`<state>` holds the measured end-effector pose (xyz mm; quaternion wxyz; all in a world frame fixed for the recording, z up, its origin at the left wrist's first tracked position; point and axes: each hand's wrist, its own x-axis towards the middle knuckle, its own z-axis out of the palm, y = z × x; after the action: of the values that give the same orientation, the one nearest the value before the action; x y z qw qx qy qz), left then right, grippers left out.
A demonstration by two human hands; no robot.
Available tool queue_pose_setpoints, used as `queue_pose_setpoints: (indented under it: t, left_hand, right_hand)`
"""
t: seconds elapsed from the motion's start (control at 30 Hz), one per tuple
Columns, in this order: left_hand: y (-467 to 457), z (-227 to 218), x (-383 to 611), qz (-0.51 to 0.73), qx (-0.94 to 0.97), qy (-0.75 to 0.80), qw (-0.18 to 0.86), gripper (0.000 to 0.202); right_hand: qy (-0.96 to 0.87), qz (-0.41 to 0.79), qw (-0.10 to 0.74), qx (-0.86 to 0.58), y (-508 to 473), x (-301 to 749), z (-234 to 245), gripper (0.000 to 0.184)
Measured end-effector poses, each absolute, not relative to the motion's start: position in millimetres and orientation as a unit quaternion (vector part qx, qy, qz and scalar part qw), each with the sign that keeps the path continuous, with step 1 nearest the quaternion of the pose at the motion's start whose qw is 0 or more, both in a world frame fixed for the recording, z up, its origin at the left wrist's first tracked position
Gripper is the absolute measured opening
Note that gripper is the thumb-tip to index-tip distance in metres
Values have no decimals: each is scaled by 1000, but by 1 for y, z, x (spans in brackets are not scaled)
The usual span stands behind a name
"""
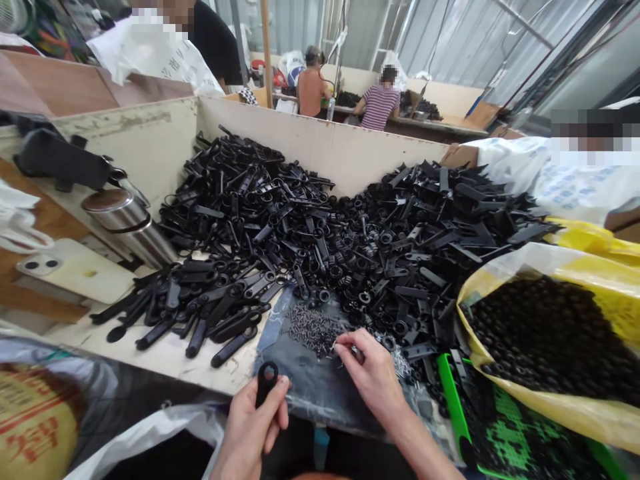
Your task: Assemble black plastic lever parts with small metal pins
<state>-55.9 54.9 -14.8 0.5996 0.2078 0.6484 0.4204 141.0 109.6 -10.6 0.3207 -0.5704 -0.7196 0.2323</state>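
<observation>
My left hand (257, 420) is closed around a black plastic handle piece (267, 380), held upright with its ring end at the top. Over the dark work mat (305, 393), my right hand (370, 370) pinches thumb and forefinger together. A small, thin screw shows at those fingertips, partly hidden. Just left of them lies a heap of small dark screws (310, 328). Silvery small pieces (401, 363) are spread on the mat to the right, partly behind my right hand. Several similar black handle pieces (215, 313) lie in a loose group left of the mat.
Large piles of black plastic parts (250, 187) fill the back of the walled bench. At left are a steel flask (135, 230) and a phone (75, 270). A yellow bag of black rings (550, 333) and a green basket (453, 400) stand right. Other people work behind.
</observation>
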Motion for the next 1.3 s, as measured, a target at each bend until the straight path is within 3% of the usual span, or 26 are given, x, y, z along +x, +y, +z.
queue_pose_setpoints:
  t: [0.17,0.3,0.53,0.7,0.77,1.3]
  left_hand:
    - [57,-13,-49,431,165,611,643,54]
    - [59,-8,-48,434,129,587,671,53]
    - [58,-7,-46,437,104,569,689,48]
    - [59,-5,-40,433,167,573,675,47]
    - [61,-2,-37,426,195,575,671,47]
    - [55,-6,-27,387,250,566,684,44]
  right_hand:
    - [-786,156,195,-566,108,130,-15,31]
    - [-805,102,153,-563,109,120,-25,32]
    - [-801,146,184,-550,105,126,-22,37]
    - [-704,391,294,-515,102,129,-2,27]
    - [-691,428,307,-494,99,131,3,27]
    - [-716,423,317,-456,84,143,1,27]
